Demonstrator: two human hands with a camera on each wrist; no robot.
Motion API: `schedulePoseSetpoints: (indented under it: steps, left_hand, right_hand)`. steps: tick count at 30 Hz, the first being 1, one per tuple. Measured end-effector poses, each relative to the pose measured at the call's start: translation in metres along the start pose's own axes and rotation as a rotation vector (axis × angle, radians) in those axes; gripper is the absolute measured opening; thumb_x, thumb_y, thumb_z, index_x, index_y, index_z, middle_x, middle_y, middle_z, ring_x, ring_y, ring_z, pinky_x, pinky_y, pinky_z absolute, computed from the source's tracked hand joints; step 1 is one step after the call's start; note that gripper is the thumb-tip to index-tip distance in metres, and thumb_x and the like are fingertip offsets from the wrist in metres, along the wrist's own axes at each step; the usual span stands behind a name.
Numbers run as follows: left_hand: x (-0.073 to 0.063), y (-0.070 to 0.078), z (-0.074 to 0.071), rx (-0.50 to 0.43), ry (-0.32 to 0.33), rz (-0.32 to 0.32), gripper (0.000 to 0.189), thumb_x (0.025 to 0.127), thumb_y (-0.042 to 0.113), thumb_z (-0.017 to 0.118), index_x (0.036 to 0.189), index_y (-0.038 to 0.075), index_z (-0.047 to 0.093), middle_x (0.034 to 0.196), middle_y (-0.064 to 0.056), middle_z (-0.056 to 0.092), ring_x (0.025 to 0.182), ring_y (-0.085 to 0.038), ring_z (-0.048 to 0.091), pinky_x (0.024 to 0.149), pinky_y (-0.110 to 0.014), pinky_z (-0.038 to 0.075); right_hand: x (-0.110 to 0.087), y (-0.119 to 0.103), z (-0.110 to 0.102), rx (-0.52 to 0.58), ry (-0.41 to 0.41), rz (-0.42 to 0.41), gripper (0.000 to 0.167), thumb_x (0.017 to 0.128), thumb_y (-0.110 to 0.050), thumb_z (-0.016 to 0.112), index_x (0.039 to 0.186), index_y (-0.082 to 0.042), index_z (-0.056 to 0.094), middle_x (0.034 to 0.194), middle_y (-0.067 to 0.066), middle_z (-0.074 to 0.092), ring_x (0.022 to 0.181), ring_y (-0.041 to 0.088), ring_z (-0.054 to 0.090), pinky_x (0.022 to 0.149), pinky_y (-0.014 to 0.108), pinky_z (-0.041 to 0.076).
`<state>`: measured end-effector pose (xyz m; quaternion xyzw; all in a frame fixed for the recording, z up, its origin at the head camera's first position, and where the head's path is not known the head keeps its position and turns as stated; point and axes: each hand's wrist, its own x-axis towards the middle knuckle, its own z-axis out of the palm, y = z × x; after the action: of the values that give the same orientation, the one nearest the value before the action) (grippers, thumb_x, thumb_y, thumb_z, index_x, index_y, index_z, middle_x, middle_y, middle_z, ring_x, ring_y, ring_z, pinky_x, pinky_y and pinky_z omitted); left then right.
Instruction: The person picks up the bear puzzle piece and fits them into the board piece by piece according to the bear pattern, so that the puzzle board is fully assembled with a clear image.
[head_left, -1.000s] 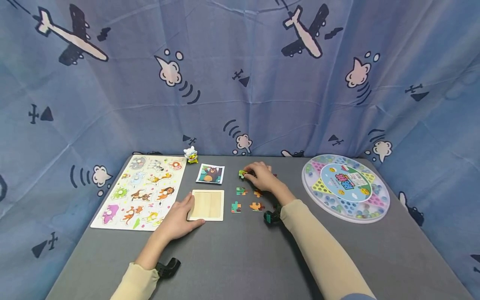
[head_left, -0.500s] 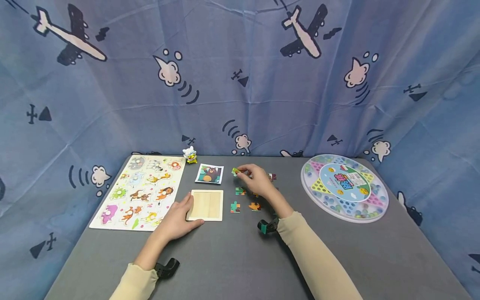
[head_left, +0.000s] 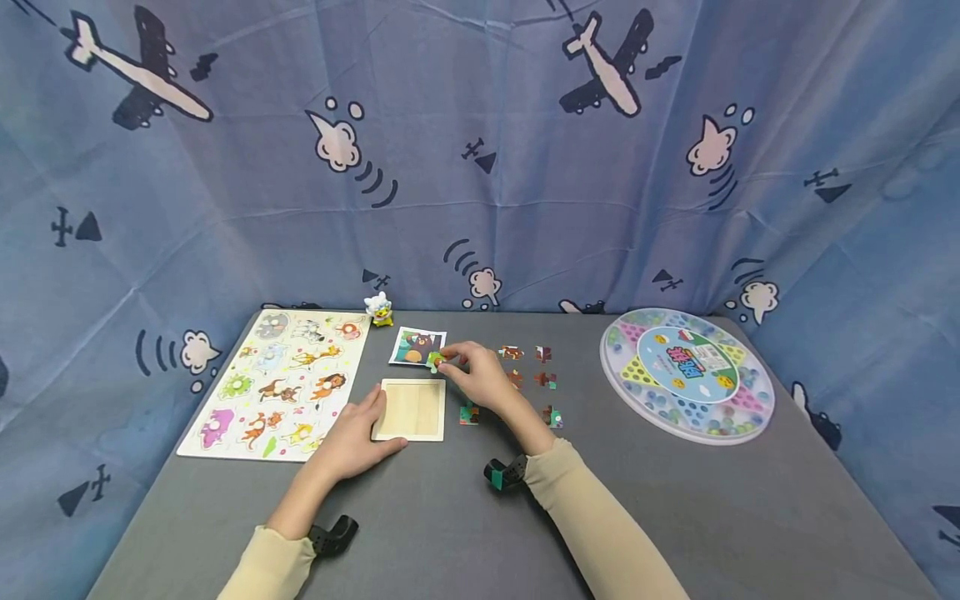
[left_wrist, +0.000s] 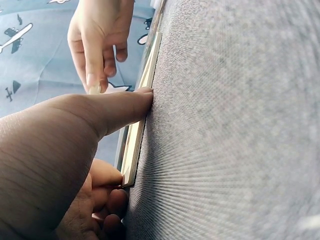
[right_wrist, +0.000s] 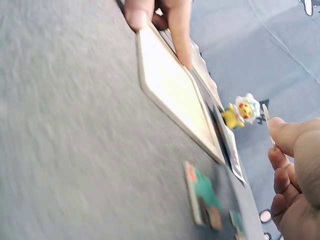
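Pinching a green jigsaw piece (head_left: 435, 360) between thumb and fingertip, a person's right hand (head_left: 480, 377) holds it above the gray surface (head_left: 465, 517), just beyond the far right corner of a shallow wooden puzzle tray (head_left: 414, 410). From that grip, the tray lies leftward and toward the surface's near edge; almost square, it shows no marked long axis. The left hand (head_left: 354, 440) is closer to it, touching it with the thumb at its near edge and fingers along its left edge, spread rather than curled around it. Seen from the head, the piece overlaps the near right corner of a bear picture card (head_left: 415, 346); the right wrist view shows it raised and edge-on, its outline unreadable. Loose jigsaw pieces (head_left: 552, 417) lie right of the tray, one partly covered by the right hand, and others may be hidden beneath it; those in the right wrist view are blurred. The left hand masks the near right corner of an animal puzzle board (head_left: 300, 408) by the surface's left edge. The left wrist view catches only a pale sliver of the pinched piece.
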<state>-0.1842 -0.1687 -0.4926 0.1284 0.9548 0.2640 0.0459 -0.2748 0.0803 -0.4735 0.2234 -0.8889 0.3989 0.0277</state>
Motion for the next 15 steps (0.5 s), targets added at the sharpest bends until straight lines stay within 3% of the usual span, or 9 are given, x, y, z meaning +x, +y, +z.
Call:
schedulePoseSetpoints:
  steps: [5, 15]
  left_hand:
    - [0.001, -0.001, 0.000, 0.008, 0.011, 0.011, 0.095, 0.093, 0.044, 0.079, 0.157, -0.013, 0.038, 0.168, -0.030, 0.032, 0.137, -0.049, 0.050, 0.113, -0.060, 0.045]
    - [0.001, -0.002, 0.001, -0.001, 0.003, 0.013, 0.095, 0.095, 0.045, 0.078, 0.158, -0.012, 0.036, 0.168, -0.030, 0.031, 0.138, -0.050, 0.049, 0.114, -0.061, 0.044]
  right_hand:
    - [0.002, -0.010, 0.013, 0.020, -0.021, 0.002, 0.030, 0.104, -0.023, 0.071, 0.130, -0.007, 0.075, 0.129, 0.013, 0.071, 0.110, 0.028, 0.067, 0.084, 0.040, 0.058]
    - [0.003, -0.022, 0.033, 0.001, -0.055, -0.021, 0.031, 0.103, -0.022, 0.072, 0.128, -0.004, 0.075, 0.127, 0.014, 0.072, 0.110, 0.027, 0.069, 0.094, 0.042, 0.059]
